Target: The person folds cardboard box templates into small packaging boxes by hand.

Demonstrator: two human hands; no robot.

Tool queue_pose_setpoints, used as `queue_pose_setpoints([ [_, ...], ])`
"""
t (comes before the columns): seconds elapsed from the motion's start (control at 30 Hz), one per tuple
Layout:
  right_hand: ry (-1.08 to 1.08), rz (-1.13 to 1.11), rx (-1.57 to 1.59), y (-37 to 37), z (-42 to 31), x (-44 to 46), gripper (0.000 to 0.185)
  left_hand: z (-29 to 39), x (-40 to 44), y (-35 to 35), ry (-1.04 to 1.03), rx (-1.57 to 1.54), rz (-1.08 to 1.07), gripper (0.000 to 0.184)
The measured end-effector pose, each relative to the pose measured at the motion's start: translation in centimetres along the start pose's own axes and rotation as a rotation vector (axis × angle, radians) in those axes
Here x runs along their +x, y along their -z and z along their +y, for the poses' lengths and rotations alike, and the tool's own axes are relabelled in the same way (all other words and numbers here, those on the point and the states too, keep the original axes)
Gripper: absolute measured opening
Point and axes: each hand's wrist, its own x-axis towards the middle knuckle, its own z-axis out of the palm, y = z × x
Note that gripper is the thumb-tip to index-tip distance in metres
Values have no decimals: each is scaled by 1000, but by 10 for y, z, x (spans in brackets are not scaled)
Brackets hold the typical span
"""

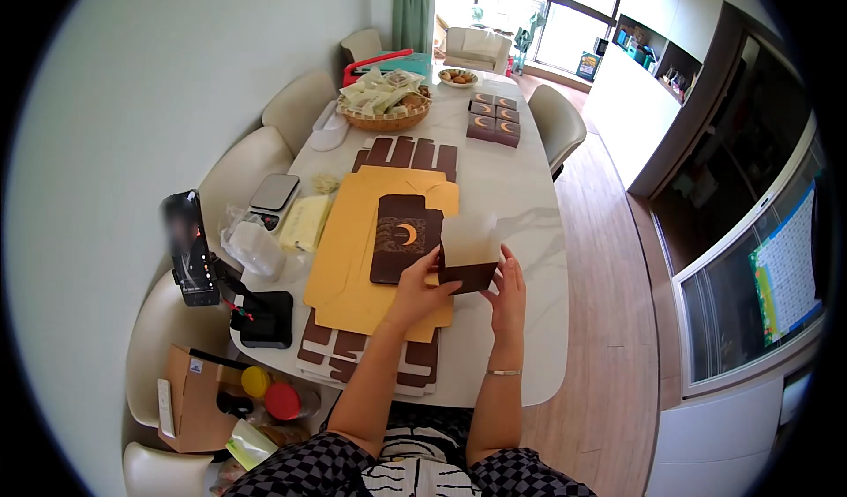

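Left hand (420,290) and right hand (506,291) are gripping the partly folded box (468,276). Flat dark cartons (400,239) are lying beside it.

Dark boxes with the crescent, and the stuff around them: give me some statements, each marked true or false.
The left hand and right hand hold an open dark box. True.
The phone lies flat. False: the phone is upright on a black stand.
The woven basket holds packets. True.
The grouped crescent boxes touch the basket. False: the grouped boxes sit apart from it.
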Motion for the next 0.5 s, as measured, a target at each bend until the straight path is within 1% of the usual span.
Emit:
queue_pose_setpoints([
  [0.03, 49, -11, 23, -4, -5, -3, 50, 1, 0, 2, 12, -29, -22, 72],
  [0.07, 47, -11, 23, -4, -1, -1, 50, 2, 0, 2, 14, -29, -21, 72],
  [0.13, 156, -193, 7, -7, 7, 3, 44, 13, -2, 1, 7, -115, -26, 68],
  [0.17, 156, -193, 8, -8, 10, 3, 44, 11, -1, -1, 8, -114, -26, 68],
  [0.23, 123, -106, 43, -17, 10, 1, 42, 7, 1, -5, -39, -145, 61, 61],
  [0.27, 124, -105, 44, -18, 11, 0, 42, 5, 1, -7, -40, -145, 59, 61],
  [0.33, 112, -102, 108, -19, 12, 0, 42, 6, 1, -10, -49, -211, 123, 52],
  [0.37, 114, -96, 107, -20, 12, -1, 42, 5, 1, -9, -48, -214, 118, 52],
  [0.43, 189, -133, 86, -19, 8, -2, 44, -6, 1, -7, 108, -202, 123, 49],
  [0.47, 196, -121, 84, -18, 8, -2, 44, -31, 7, -9, 62, -334, 125, 54],
  [0.5, 200, -138, 65, -16, 9, -1, 46, -18, 5, -8, 62, -338, 112, 54],
])
